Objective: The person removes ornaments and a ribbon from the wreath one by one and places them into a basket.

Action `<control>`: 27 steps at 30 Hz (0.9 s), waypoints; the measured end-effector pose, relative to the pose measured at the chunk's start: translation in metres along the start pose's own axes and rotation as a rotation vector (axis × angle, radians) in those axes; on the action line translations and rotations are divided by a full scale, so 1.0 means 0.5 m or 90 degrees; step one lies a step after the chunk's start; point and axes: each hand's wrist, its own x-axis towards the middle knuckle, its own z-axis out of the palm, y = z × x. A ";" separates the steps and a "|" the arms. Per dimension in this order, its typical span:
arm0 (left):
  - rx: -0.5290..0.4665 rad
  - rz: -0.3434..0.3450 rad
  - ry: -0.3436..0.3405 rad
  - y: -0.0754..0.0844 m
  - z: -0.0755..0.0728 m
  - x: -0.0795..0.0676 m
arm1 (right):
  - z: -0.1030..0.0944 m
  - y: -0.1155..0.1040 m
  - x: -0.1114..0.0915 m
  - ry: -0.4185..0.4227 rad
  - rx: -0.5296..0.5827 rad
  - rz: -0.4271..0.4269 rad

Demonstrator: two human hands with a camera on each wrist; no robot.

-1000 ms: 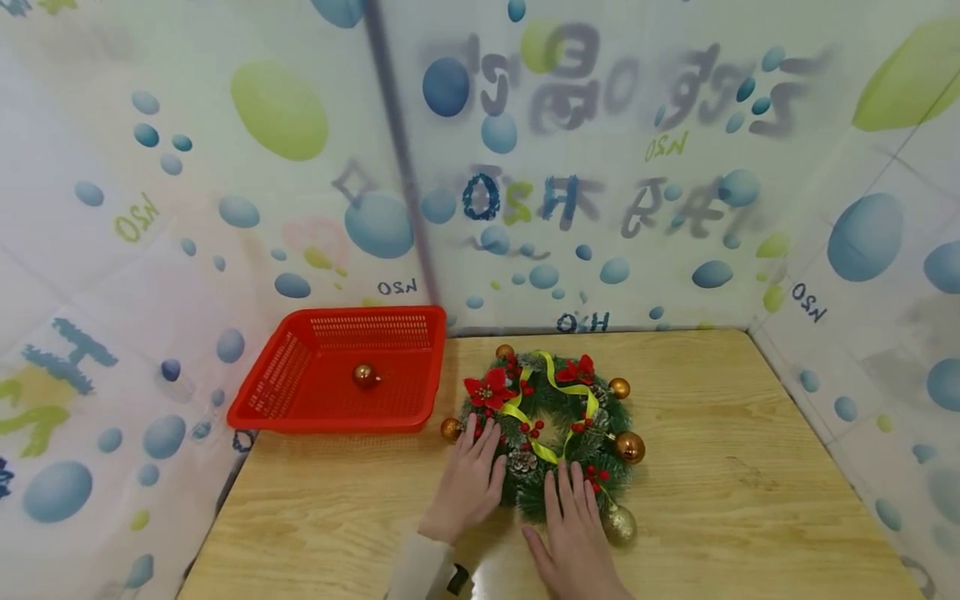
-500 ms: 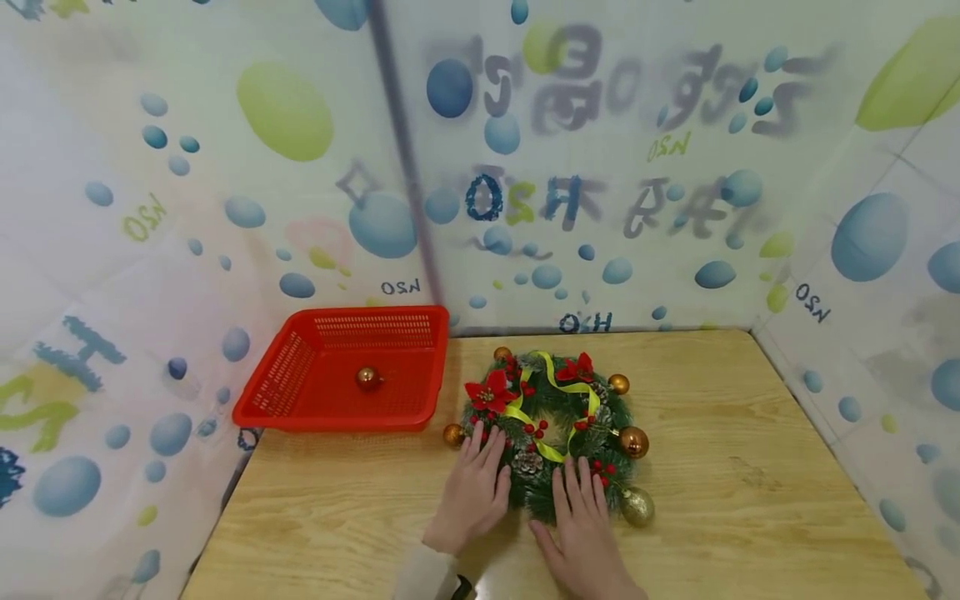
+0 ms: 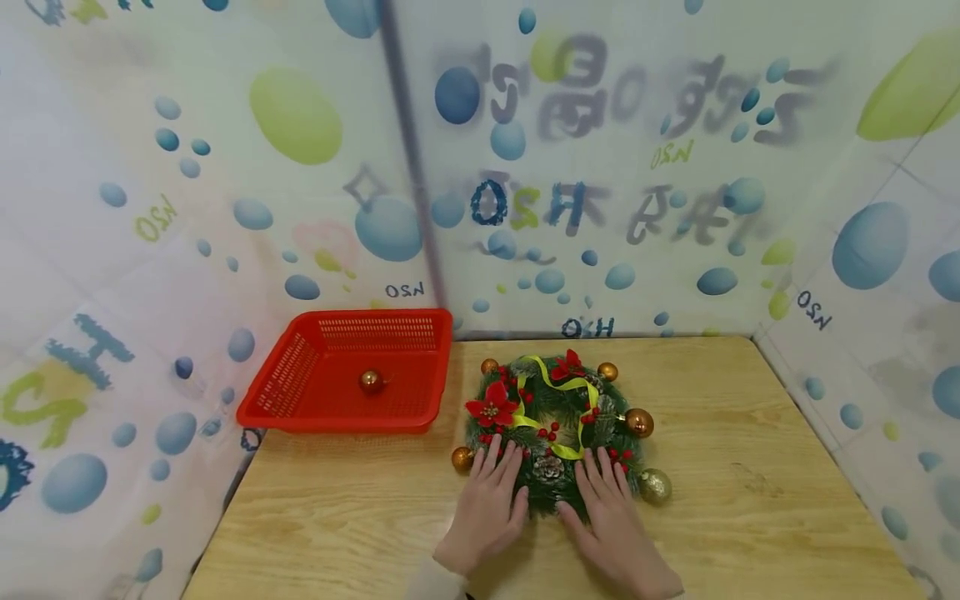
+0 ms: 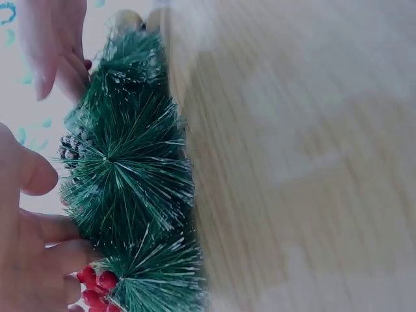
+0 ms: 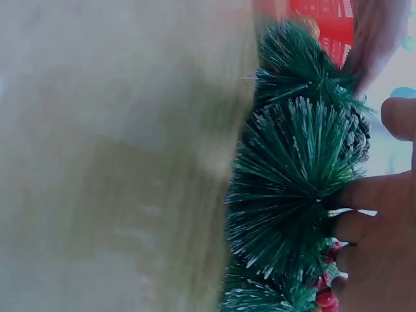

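Observation:
A green Christmas wreath (image 3: pixel 536 492) lies flat on the table in the head view. It carries red poinsettias (image 3: pixel 492 406), red berries, a yellow ribbon (image 3: pixel 567 452), a pine cone (image 3: pixel 549 467) and several baubles, among them a glittery gold bauble (image 3: pixel 656 486) at its lower right. My left hand (image 3: pixel 486 504) rests on the wreath's near left part, fingers extended. On the near right part rests my right hand (image 3: pixel 617 525), its fingers also straight. Both wrist views show fingers touching the green bristles (image 4: pixel 123 162) from above; neither hand grips anything.
A red plastic basket (image 3: pixel 360 425) stands at the table's back left, holding one shiny gold bauble (image 3: pixel 371 382). Patterned curtain walls (image 3: pixel 525 267) border the wooden table (image 3: pixel 750 500) at the back and both sides.
The wreath has turned a little counterclockwise: the glittery bauble moved right and up, the left-side bauble moved down. Both hands have shifted slightly right with it, still touching it.

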 end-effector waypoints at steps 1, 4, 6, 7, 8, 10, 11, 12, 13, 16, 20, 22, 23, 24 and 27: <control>0.001 -0.001 -0.007 0.004 0.000 -0.001 | -0.004 0.003 0.004 -0.003 0.010 0.005; 0.004 -0.008 -0.024 0.017 -0.002 -0.001 | -0.017 0.011 0.018 -0.012 0.027 0.014; 0.006 -0.010 -0.031 0.025 -0.002 0.000 | -0.023 0.018 0.027 -0.022 0.028 0.018; 0.005 -0.012 -0.036 0.030 -0.003 0.000 | -0.025 0.022 0.031 -0.027 0.027 0.019; 0.002 -0.013 -0.040 0.034 -0.003 0.000 | -0.027 0.027 0.035 -0.031 0.023 0.017; -0.007 -0.018 -0.054 0.042 -0.004 0.001 | -0.031 0.037 0.041 -0.038 0.020 0.015; -0.013 -0.021 -0.062 0.045 -0.005 0.002 | -0.032 0.042 0.044 -0.041 0.020 0.013; -0.019 -0.025 -0.071 0.049 -0.005 0.003 | -0.034 0.048 0.047 -0.044 0.021 0.012; -0.025 -0.031 -0.083 0.052 -0.006 0.005 | -0.036 0.053 0.050 -0.043 0.020 0.009; -0.040 -0.040 -0.108 0.061 -0.007 0.008 | -0.043 0.070 0.058 -0.045 0.019 -0.001; -0.047 -0.043 -0.116 0.070 -0.006 0.011 | -0.051 0.083 0.067 -0.041 0.006 -0.026; -0.050 -0.043 -0.113 0.073 -0.004 0.012 | -0.053 0.088 0.070 -0.041 0.003 -0.033; -0.050 -0.044 -0.113 0.074 -0.002 0.012 | -0.053 0.090 0.072 -0.041 0.000 -0.035; -0.050 -0.043 -0.112 0.074 -0.001 0.012 | -0.054 0.091 0.073 -0.040 -0.002 -0.037; -0.049 -0.044 -0.117 0.073 0.003 0.013 | -0.053 0.096 0.076 -0.041 -0.008 -0.037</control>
